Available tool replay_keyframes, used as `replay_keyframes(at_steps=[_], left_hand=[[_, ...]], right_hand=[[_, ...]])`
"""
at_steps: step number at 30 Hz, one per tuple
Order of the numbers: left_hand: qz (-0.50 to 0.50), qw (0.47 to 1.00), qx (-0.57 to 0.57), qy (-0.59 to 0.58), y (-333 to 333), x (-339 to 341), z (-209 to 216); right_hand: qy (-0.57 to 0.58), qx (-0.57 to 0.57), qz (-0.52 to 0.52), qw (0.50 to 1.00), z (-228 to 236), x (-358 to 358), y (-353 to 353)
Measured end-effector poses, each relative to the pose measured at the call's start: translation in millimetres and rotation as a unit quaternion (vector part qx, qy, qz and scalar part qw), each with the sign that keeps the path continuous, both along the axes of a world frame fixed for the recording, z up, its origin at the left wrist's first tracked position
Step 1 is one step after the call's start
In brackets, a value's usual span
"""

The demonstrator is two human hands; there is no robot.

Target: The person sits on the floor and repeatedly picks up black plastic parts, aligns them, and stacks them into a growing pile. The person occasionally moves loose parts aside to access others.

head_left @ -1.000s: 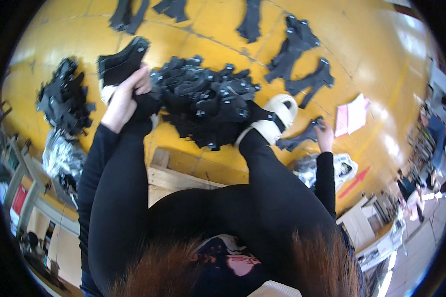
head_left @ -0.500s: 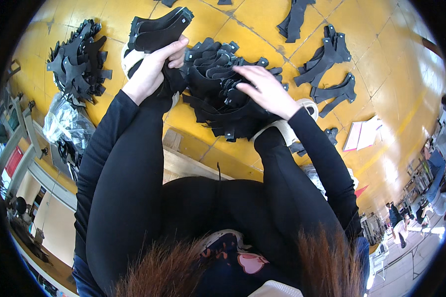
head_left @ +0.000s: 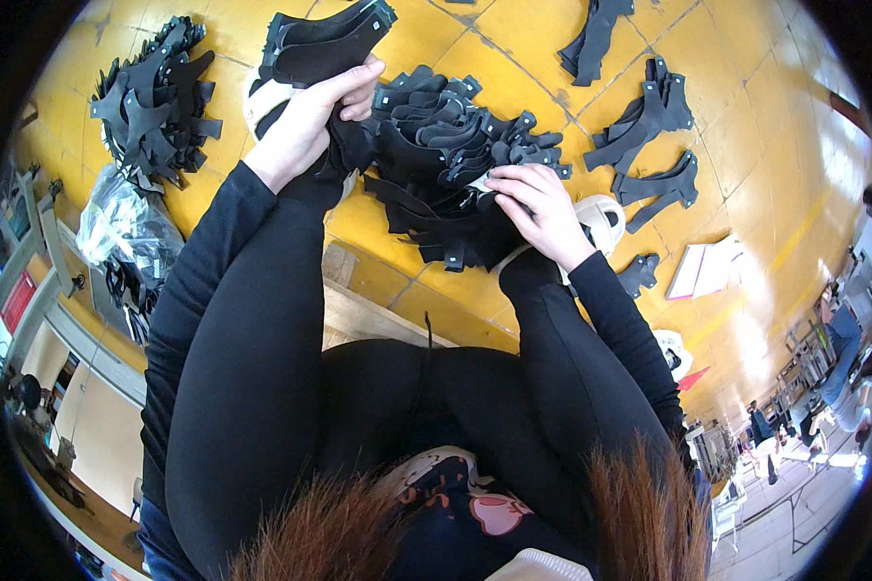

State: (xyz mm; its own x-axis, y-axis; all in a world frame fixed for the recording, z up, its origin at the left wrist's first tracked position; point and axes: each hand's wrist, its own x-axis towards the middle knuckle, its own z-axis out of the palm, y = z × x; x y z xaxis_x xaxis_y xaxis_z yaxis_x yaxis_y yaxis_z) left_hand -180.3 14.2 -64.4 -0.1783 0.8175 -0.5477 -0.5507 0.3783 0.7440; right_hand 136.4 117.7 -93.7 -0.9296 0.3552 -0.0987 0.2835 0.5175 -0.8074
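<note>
- Head view: the left hand (head_left: 310, 126) is closed, thumb over the top, around the lower part of a bundle of black fabric pieces (head_left: 331, 53), whose stacked, rounded ends stick up past the fist.
- The right hand (head_left: 545, 211) is partly open, fingers bent together, tips resting at the right side of a large heap of black pieces (head_left: 431, 136); something pale shows at the fingertips, but whether they grip anything I cannot tell.
- That heap lies on the floor between the person's feet, just right of the bundle.
- The floor (head_left: 513, 53) is yellow, with dark seams between slabs.
- A second pile (head_left: 150, 107) lies to the left, a clear plastic bag (head_left: 126, 223) just below it.
- To the right are smaller forked bunches (head_left: 649, 116) and white-and-pink sheets (head_left: 705, 267).
- A pale shoe (head_left: 606, 221) shows beside the right hand.
- Metal framing (head_left: 44, 228) stands at the left edge; distant figures and equipment blur at the right.
</note>
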Motion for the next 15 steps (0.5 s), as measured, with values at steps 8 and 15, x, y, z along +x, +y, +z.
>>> replay_keyframes(at_steps=[8, 15], left_hand=[[-0.004, 0.999, 0.011, -0.03, -1, -2, -3], [0.001, 1.0, -0.015, -0.008, 2, 3, 4]], right_hand=[[-0.058, -0.069, -0.049, 0.995, -9, -15, 8], [-0.111, -0.009, 0.006, 0.994, -2, -46, 9]])
